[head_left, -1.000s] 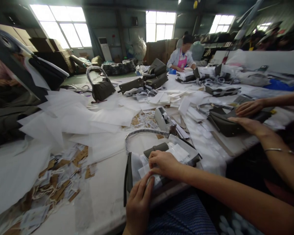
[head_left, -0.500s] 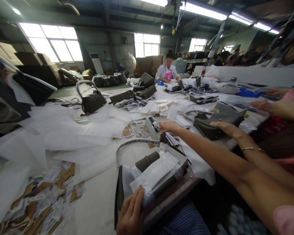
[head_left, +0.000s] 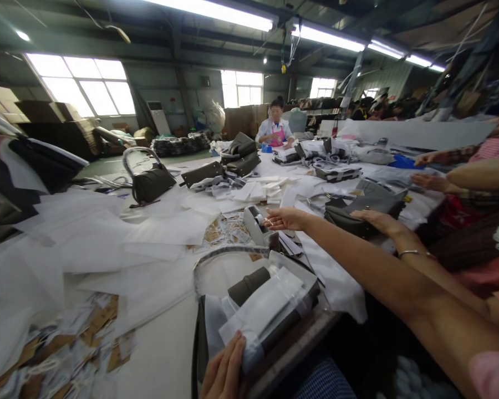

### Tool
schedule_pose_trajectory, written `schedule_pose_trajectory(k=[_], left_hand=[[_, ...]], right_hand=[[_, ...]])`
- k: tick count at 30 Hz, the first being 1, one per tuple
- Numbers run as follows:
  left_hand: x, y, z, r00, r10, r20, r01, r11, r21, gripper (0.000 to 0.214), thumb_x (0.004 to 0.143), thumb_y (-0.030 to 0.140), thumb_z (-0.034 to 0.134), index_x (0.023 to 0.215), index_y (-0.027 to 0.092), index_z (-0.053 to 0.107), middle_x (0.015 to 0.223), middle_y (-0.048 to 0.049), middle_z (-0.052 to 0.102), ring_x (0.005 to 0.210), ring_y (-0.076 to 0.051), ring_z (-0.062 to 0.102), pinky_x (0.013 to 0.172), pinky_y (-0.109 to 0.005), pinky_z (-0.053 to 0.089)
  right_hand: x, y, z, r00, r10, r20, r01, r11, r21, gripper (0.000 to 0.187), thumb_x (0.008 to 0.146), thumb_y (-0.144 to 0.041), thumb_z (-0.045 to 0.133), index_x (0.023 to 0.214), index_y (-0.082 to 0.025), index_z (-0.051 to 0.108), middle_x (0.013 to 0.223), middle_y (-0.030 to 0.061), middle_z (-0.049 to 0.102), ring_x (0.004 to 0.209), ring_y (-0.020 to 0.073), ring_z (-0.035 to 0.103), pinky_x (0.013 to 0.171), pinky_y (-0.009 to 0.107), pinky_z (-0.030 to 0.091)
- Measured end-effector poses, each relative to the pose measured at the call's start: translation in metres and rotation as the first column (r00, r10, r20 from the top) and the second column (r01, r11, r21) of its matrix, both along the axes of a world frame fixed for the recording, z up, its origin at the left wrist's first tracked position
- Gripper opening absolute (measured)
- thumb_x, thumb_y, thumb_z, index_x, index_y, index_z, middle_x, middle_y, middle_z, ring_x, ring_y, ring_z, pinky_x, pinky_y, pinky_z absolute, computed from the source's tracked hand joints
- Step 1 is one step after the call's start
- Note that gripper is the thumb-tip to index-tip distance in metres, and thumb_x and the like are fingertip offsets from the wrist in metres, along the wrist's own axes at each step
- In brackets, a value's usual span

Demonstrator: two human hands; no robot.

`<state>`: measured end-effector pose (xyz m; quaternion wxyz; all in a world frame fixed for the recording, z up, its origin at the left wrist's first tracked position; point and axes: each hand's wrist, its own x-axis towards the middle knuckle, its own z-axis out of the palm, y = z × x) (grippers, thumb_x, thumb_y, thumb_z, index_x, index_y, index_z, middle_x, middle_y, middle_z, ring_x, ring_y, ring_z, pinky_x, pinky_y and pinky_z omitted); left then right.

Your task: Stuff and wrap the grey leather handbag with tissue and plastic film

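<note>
A dark olive handbag (head_left: pixel 289 321), partly covered by white wrapping paper (head_left: pixel 266 305) and clear film, lies at the near table edge. Its wrapped handle (head_left: pixel 228 249) loops away from me. My left hand (head_left: pixel 224 368) holds the bag's near left side, fingers together over the paper; its thumb is hidden. Stretched across from the right, my right hand (head_left: pixel 280 219) has its fingertips closed at the roll of a grey tape dispenser (head_left: pixel 253 226). A thin clear strip seems to be between them, hard to make out.
A co-worker's hand (head_left: pixel 374 220) with a bracelet rests on another olive handbag (head_left: pixel 345 216) at right. White sheets (head_left: pixel 91 238) and brown tags (head_left: pixel 95 327) cover the left. More handbags (head_left: pixel 149 180) stand farther back. A person in a pink apron (head_left: pixel 275 133) sits across the table.
The view has tilted up and turned slightly right. My right fingers have drawn slightly away from the dispenser. My left hand stays on the handbag.
</note>
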<state>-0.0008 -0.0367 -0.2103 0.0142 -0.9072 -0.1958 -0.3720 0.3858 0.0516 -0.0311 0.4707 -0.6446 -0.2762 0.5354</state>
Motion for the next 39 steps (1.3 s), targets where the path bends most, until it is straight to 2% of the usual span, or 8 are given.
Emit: schedule_pose_trajectory(k=[4,8,16,22,28,30,33,39], left_hand=[[0.0,-0.001,0.002,1.0,0.001,0.011,-0.001,1.0,-0.023,0.051,0.091,0.0,0.045,0.14,0.013,0.048,0.133,-0.0058,0.061,0.121,-0.018,0.055,0.101,-0.028,0.043],[0.001,-0.002,0.002,0.999,-0.006,0.042,0.008,0.999,-0.044,0.05,0.093,0.002,0.042,0.142,0.014,0.046,0.133,-0.0065,0.061,0.121,-0.019,0.055,0.1,-0.029,0.043],[0.003,-0.002,0.002,0.999,-0.007,0.05,0.009,1.0,-0.03,0.052,0.092,0.001,0.042,0.143,0.014,0.045,0.131,-0.0066,0.063,0.12,-0.018,0.056,0.101,-0.029,0.042],[0.002,-0.003,0.007,0.999,0.012,0.03,-0.01,0.999,-0.036,0.059,0.09,-0.001,0.043,0.146,0.018,0.041,0.133,-0.0039,0.062,0.12,-0.018,0.057,0.102,-0.027,0.043],[0.006,-0.019,0.015,0.983,0.184,0.018,-0.178,0.97,-0.168,0.059,0.088,0.0,0.043,0.143,0.022,0.045,0.125,0.0,0.066,0.112,-0.016,0.06,0.101,-0.023,0.046],[0.007,-0.024,0.019,0.975,0.221,-0.001,-0.215,0.947,-0.241,0.061,0.085,-0.002,0.041,0.141,0.023,0.047,0.122,0.0003,0.066,0.111,-0.016,0.06,0.1,-0.023,0.048],[0.01,-0.029,0.026,0.976,0.218,-0.001,-0.208,0.926,-0.314,0.065,0.081,-0.005,0.044,0.14,0.023,0.048,0.122,-0.0013,0.065,0.111,-0.017,0.06,0.101,-0.026,0.049],[0.015,-0.033,0.037,0.97,0.234,0.068,-0.19,0.901,-0.389,0.064,0.078,-0.006,0.053,0.137,0.02,0.05,0.117,-0.005,0.067,0.106,-0.019,0.061,0.097,-0.03,0.054]], right_hand=[[-0.012,-0.044,-0.002,0.991,-0.066,0.117,0.062,0.997,0.04,0.032,0.095,-0.038,0.061,0.086,-0.008,0.066,0.089,0.014,0.074,0.071,0.0137,0.07,0.064,0.021,0.061],[-0.024,-0.075,-0.026,0.969,-0.107,0.221,0.1,0.994,0.043,0.028,0.093,-0.033,0.065,0.082,-0.008,0.067,0.089,0.0136,0.073,0.066,0.0106,0.068,0.059,0.017,0.058],[-0.005,-0.063,-0.067,0.883,-0.071,0.464,0.088,0.996,-0.015,0.022,0.086,-0.031,0.071,0.075,-0.012,0.068,0.073,0.0079,0.073,0.051,0.008,0.06,0.044,0.015,0.045],[0.011,-0.065,-0.072,0.619,0.01,0.785,0.012,1.0,-0.022,0.015,0.083,-0.022,0.067,0.07,-0.015,0.07,0.062,0.0047,0.07,0.054,0.0151,0.064,0.053,0.023,0.046],[0.003,-0.103,-0.039,0.276,0.031,0.961,-0.246,0.969,0.039,0.016,0.09,-0.032,0.061,0.091,-0.023,0.075,0.097,0.007,0.075,0.091,0.0217,0.066,0.076,0.027,0.043],[-0.013,-0.113,-0.023,0.135,0.077,0.988,-0.45,0.893,-0.008,0.019,0.093,-0.032,0.058,0.094,-0.024,0.075,0.094,0.0063,0.074,0.085,0.0194,0.066,0.074,0.026,0.041],[-0.051,-0.123,0.001,-0.004,0.108,0.994,-0.75,0.658,-0.074,0.025,0.098,-0.032,0.05,0.096,-0.022,0.074,0.088,0.0054,0.073,0.075,0.015,0.064,0.068,0.024,0.04],[-0.133,-0.112,0.023,0.122,0.659,0.742,-0.956,0.279,-0.09,0.025,0.093,-0.039,0.059,0.089,-0.017,0.072,0.074,0.0021,0.068,0.067,0.0112,0.061,0.064,0.019,0.043]])
